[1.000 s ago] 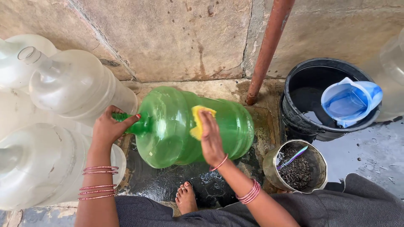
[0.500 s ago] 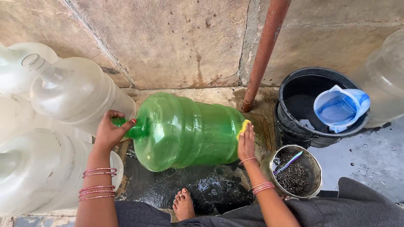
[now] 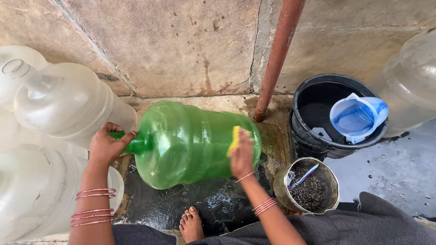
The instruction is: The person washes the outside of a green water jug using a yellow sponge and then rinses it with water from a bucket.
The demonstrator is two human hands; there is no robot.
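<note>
Left hand (image 3: 105, 146) was curled shut in a grip, thumb out toward the right, painted nails showing, knuckles up. Left forearm ran straight up from the bottom edge, wrist straight, two stacks of thin pink bangles on it. Right hand (image 3: 242, 154) was pressed down flat, fingers together and pointing away from the body, palm down, fingertips partly hidden. Right forearm came in diagonally from lower right, wrist slightly bent, one thin bangle at the wrist and a cluster further up. One bare foot (image 3: 191, 224) sat between the arms, toes forward.

To my right stand a black bucket (image 3: 313, 131) holding a blue jug (image 3: 356, 117), a rusty pipe (image 3: 278, 59), and a steel pot (image 3: 307, 185).
</note>
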